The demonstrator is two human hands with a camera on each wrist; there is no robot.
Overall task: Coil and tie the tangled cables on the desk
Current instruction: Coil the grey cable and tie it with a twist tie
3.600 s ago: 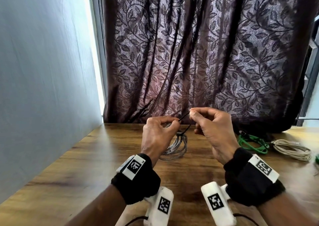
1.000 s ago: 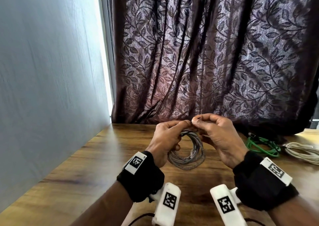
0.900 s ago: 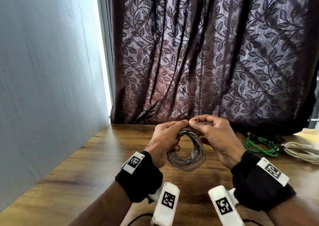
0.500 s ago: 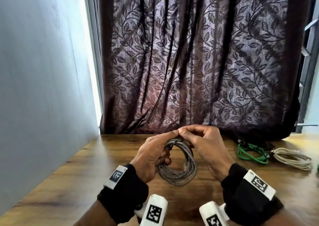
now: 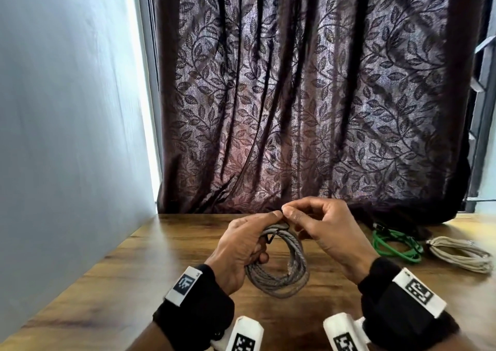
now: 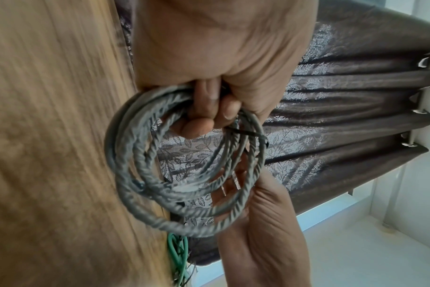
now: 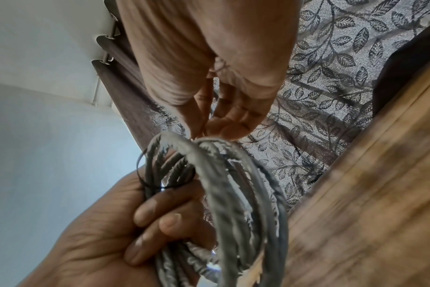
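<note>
Both hands hold a round, twisted grey cable coil (image 5: pixel 279 267): left hand (image 5: pixel 241 246) clenches, right hand (image 5: pixel 327 230) pinches.

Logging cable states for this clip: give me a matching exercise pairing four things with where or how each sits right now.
Things:
1. grey twisted cable coil
2. green cable bundle
3. beige cable bundle
4. thin black tie

States:
A. lies on the wooden desk, farthest right
B. gripped in the left hand
C. looped round the coil's strands
D. lies on the desk between coil and beige bundle

Pairs: 1-B, 2-D, 3-A, 4-C
</note>
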